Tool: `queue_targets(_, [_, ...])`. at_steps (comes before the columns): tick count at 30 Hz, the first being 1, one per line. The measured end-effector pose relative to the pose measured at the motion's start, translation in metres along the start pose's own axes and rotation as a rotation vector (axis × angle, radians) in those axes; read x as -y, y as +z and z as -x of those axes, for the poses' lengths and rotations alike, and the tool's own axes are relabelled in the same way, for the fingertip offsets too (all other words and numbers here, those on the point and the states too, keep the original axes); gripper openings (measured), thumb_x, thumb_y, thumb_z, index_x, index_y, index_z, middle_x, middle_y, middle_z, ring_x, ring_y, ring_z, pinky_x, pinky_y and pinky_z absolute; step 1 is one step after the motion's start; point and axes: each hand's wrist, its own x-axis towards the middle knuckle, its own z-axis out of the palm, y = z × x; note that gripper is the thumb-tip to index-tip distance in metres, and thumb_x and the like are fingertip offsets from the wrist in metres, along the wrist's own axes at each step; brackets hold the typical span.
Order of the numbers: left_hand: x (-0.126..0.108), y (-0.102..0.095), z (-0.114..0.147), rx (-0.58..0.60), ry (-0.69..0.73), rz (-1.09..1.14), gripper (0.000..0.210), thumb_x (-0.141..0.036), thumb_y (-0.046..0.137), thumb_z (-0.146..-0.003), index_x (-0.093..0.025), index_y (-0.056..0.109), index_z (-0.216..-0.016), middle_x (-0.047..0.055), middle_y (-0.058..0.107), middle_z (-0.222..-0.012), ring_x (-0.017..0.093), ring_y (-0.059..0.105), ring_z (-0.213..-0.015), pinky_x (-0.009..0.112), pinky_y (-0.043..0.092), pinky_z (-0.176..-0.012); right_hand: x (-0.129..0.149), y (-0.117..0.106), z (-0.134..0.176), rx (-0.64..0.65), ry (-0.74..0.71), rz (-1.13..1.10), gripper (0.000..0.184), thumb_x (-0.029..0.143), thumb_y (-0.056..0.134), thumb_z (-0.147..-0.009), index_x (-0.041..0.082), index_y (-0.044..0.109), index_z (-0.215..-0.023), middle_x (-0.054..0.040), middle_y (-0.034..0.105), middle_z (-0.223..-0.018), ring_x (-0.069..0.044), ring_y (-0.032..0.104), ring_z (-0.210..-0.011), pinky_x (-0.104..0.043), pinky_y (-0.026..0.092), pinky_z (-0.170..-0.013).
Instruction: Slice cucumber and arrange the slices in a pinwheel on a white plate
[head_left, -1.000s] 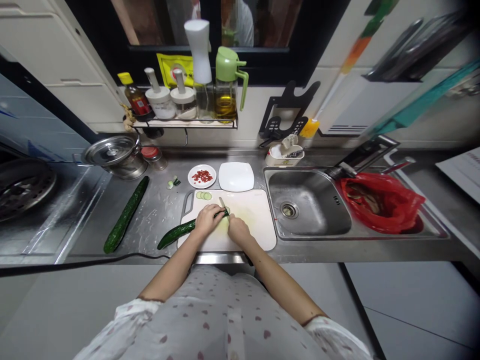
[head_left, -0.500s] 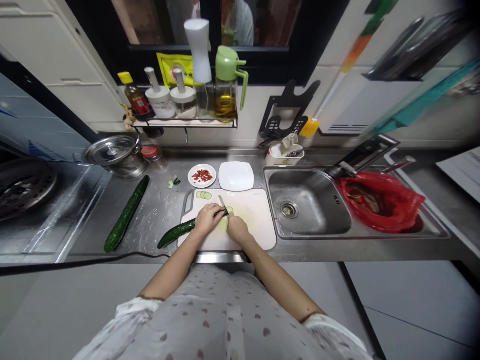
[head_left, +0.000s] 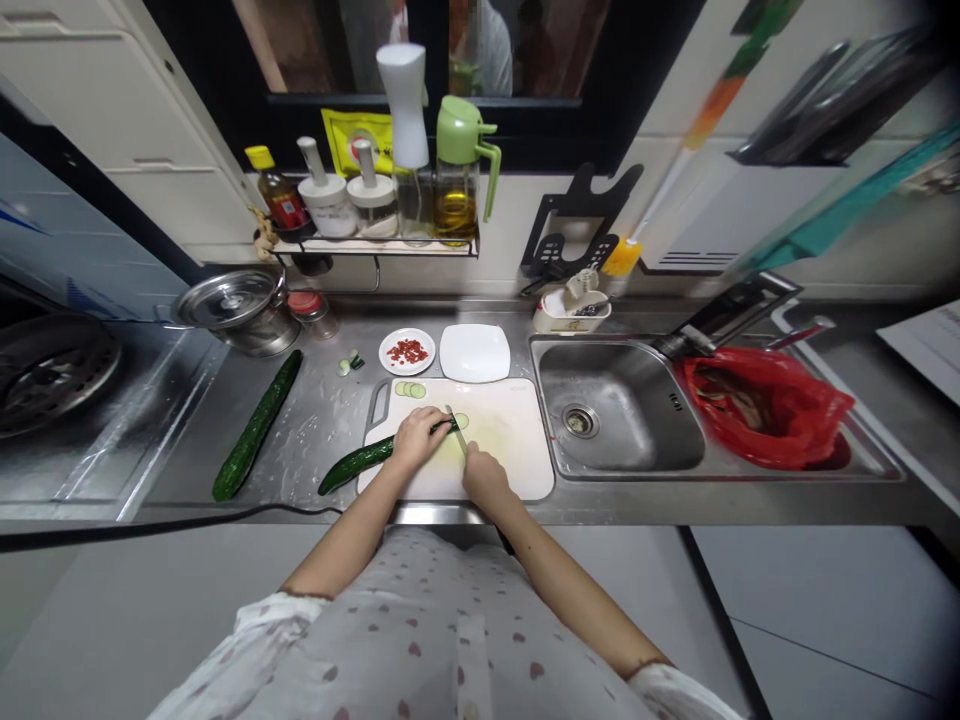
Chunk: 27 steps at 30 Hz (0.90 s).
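Note:
A dark green cucumber (head_left: 358,464) lies slantwise, partly on the white cutting board (head_left: 517,440) and partly past its left edge. My left hand (head_left: 421,440) is closed over it near its right, cut end. In my right hand (head_left: 486,476) is a knife (head_left: 458,432), its blade against that cut end. One pale cucumber slice (head_left: 462,421) sits just beyond the blade. Several overlapping cucumber slices (head_left: 409,389) rest at the board's upper left. A second, whole cucumber (head_left: 256,428) lies on the steel counter to the left.
Behind the board stand a plate with chopped red pieces (head_left: 407,351) and a white plate (head_left: 475,353). Cucumber end pieces (head_left: 350,362) lie left of them. To the right is a sink (head_left: 622,400) with a red plastic bag (head_left: 772,410). A lidded pot (head_left: 238,305) stands back left.
My right hand has drawn back a little toward me and right with the knife, so more blade shows. My left hand stays on the cucumber. The whole view has shifted slightly.

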Motion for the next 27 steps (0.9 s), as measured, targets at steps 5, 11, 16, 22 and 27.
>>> queue_targets(5, [0.000, -0.001, -0.001, 0.007, -0.010, -0.002, 0.023, -0.035, 0.054, -0.091, -0.026, 0.070, -0.104, 0.003, 0.069, -0.103, 0.019, 0.059, -0.099, 0.032, 0.047, -0.090, 0.010, -0.011, -0.008, 0.025, 0.016, -0.011, 0.029, 0.008, 0.041, -0.090, 0.013, 0.046, -0.118, -0.0168, 0.066, -0.104, -0.022, 0.065, -0.101, -0.028, 0.046, -0.079])
queue_targets(11, [-0.002, -0.003, -0.001, 0.027, -0.021, -0.006, 0.024, -0.035, 0.053, -0.091, -0.026, 0.070, -0.105, 0.003, 0.069, -0.104, 0.019, 0.059, -0.101, 0.032, 0.047, -0.092, 0.022, -0.025, -0.019, 0.042, 0.017, -0.045, 0.034, 0.006, 0.041, -0.089, 0.012, 0.045, -0.122, -0.0168, 0.067, -0.108, -0.024, 0.063, -0.106, -0.029, 0.045, -0.080])
queue_targets(16, [-0.003, -0.003, 0.001, 0.027, -0.028, -0.013, 0.024, -0.036, 0.053, -0.091, -0.027, 0.070, -0.105, 0.002, 0.069, -0.104, 0.019, 0.059, -0.101, 0.032, 0.046, -0.092, 0.023, -0.027, -0.020, 0.035, 0.014, -0.054, 0.034, 0.006, 0.041, -0.088, 0.012, 0.045, -0.122, -0.0172, 0.067, -0.109, -0.025, 0.063, -0.108, -0.029, 0.045, -0.080])
queue_targets(22, [-0.004, -0.004, 0.001, 0.031, -0.029, -0.015, 0.025, -0.036, 0.052, -0.092, -0.026, 0.070, -0.105, 0.003, 0.068, -0.105, 0.019, 0.059, -0.101, 0.031, 0.046, -0.091, 0.019, -0.021, -0.014, 0.037, 0.024, -0.043, 0.037, 0.007, 0.041, -0.088, 0.012, 0.043, -0.125, -0.0178, 0.066, -0.109, -0.024, 0.063, -0.106, -0.030, 0.045, -0.080])
queue_targets(27, [-0.004, -0.005, 0.000, 0.029, -0.027, -0.009, 0.025, -0.037, 0.053, -0.091, -0.025, 0.070, -0.104, 0.004, 0.068, -0.106, 0.019, 0.059, -0.102, 0.032, 0.046, -0.092, 0.010, -0.012, 0.000, 0.047, 0.044, -0.029, 0.033, 0.006, 0.041, -0.087, 0.012, 0.046, -0.119, -0.0173, 0.067, -0.104, -0.024, 0.065, -0.103, -0.030, 0.045, -0.077])
